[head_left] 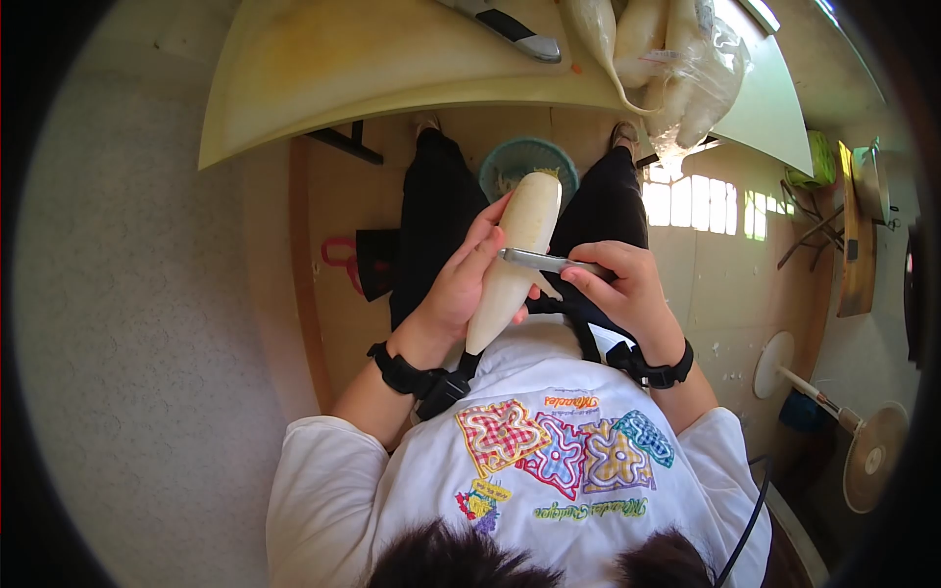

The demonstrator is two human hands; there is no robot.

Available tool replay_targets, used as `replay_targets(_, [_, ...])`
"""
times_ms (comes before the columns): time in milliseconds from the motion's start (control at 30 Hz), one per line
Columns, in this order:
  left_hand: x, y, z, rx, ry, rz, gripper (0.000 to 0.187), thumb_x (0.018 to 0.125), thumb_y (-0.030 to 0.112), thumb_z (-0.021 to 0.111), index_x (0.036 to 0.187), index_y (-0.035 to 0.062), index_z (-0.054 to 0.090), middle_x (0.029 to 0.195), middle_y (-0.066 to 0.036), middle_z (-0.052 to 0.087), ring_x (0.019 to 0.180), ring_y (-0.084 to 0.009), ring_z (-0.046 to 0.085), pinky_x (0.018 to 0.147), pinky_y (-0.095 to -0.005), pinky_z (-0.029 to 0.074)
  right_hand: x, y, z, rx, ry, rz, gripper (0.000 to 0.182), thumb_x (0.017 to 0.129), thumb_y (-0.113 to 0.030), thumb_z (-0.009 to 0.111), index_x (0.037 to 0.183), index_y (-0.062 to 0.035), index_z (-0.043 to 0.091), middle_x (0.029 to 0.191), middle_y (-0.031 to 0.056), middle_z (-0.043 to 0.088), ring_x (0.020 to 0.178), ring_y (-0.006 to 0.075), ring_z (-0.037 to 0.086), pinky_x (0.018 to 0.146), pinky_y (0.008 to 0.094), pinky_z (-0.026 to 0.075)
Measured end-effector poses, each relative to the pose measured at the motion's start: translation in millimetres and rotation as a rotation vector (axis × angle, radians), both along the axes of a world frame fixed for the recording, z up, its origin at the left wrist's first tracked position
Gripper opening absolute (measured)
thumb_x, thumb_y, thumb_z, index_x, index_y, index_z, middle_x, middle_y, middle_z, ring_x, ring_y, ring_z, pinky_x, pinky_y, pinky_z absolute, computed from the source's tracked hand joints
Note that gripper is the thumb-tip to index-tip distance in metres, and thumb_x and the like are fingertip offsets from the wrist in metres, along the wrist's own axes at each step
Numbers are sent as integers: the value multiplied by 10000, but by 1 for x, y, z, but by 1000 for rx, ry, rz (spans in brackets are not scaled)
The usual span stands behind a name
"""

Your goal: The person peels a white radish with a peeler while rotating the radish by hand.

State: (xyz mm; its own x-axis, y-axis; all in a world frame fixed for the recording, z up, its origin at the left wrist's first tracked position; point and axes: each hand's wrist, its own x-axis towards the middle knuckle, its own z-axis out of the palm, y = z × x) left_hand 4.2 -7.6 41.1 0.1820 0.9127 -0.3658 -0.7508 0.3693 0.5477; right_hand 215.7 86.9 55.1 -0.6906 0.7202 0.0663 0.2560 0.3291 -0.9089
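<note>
My left hand (468, 277) is wrapped around a white radish (505, 284), which is tilted with its thick, greenish-yellow stem end pointing away from me and its tapered end toward my shirt. My right hand (627, 284) grips a peeler (544, 261), and the peeler's metal head lies across the middle of the radish. A thin strip of peel (547, 286) hangs beside the radish below the peeler. Under the stem end, a teal basin (490, 169) stands on the floor between my legs, partly hidden, with some peelings in it.
A pale table (392, 69) spans the top of the view. On it lie a knife-like tool with a grey-black handle (520, 35) and several white radishes (642, 39), some in a clear plastic bag (720, 73). A black container (377, 263) stands left; a fan (875, 456) is at right.
</note>
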Motion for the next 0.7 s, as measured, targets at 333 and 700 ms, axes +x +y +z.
replay_targets(333, [3, -6, -2, -3, -117, -17, 574, 1072, 445, 402, 1577, 287, 180, 1216, -132, 541, 809, -235, 640, 535, -358, 558, 3, 4, -7, -41, -11, -112, 178, 866, -149, 787, 953, 0, 741, 689, 72, 619, 574, 114, 488, 543, 276, 397])
replay_targets(700, [-1, -2, 4, 35, -103, -4, 572, 1075, 430, 394, 1578, 283, 166, 1223, -150, 541, 816, -240, 643, 536, -360, 562, -2, 6, -4, -46, 29, -153, 182, 862, -150, 797, 943, 4, 746, 708, 68, 635, 583, 98, 514, 537, 259, 402])
